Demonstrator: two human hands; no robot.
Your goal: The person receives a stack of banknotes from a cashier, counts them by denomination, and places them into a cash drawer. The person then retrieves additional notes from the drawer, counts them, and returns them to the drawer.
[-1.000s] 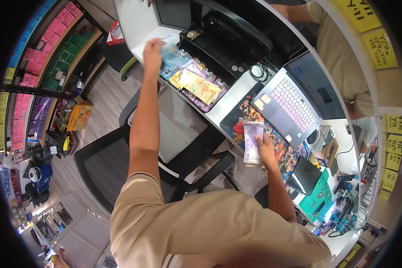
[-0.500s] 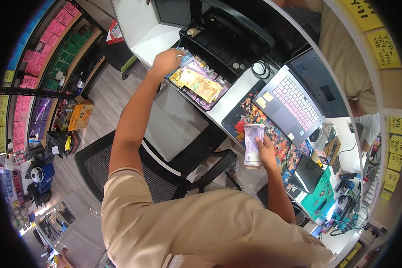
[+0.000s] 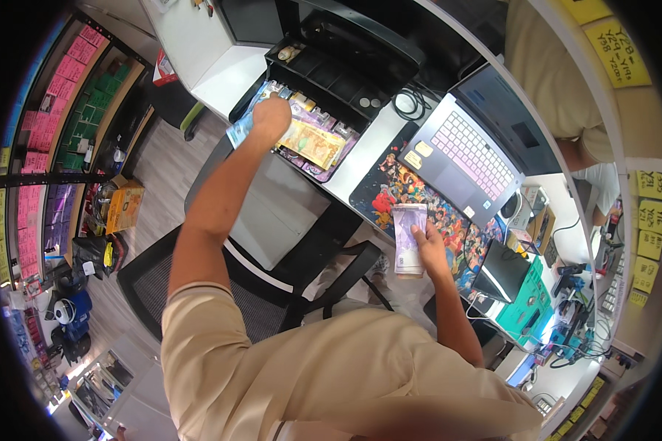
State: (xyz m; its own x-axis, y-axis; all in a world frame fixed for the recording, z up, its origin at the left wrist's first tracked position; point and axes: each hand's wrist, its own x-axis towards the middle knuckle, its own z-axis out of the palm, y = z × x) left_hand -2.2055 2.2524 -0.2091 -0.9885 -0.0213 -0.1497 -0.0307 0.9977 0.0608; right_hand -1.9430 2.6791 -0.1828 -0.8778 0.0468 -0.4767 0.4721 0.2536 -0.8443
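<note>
My left hand (image 3: pixel 272 119) is closed at the left end of a black cash drawer (image 3: pixel 318 79), fingers partly hidden. Blue banknotes (image 3: pixel 241 131) stick out from under it, past the drawer's front edge. Beside it, yellow banknotes (image 3: pixel 316 145) lie loosely across the note compartments, with purple banknotes (image 3: pixel 318 173) under and around them. My right hand (image 3: pixel 431 248) grips a stack of purple banknotes (image 3: pixel 409 229) upright, thumb on its face, above the front edge of the patterned desk mat (image 3: pixel 390 184).
An open laptop (image 3: pixel 467 158) stands right of the drawer, a coiled black cable (image 3: pixel 410 105) between them. Coins (image 3: pixel 370 102) lie in the drawer's rear tray. A black mesh chair (image 3: pixel 162 283) is in front of the desk. Shelves with pink labels (image 3: pixel 68 70) line the left.
My left hand has drawn blue banknotes toward the drawer's front left, and more of them show. My right hand still holds its purple stack. The whole view has shifted slightly.
</note>
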